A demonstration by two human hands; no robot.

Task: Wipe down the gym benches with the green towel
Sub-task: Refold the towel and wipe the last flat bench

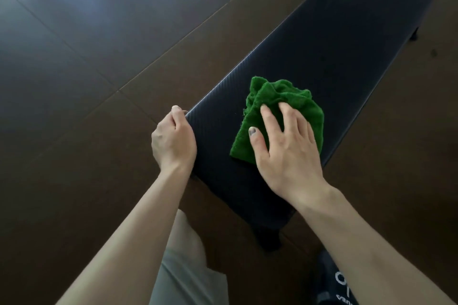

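A long black padded gym bench [329, 39] runs from the lower middle up to the top right. A crumpled green towel [280, 99] lies on its near end. My right hand [285, 151] presses flat on the towel, fingers spread over the cloth. My left hand [173, 141] curls around the bench's near left corner and grips its edge.
Dark brown floor tiles [99, 57] surround the bench on both sides. A bench leg [414, 34] shows at the right edge and another [269, 238] under the near end. My light trouser leg [188, 267] and a dark shoe [334, 282] sit at the bottom.
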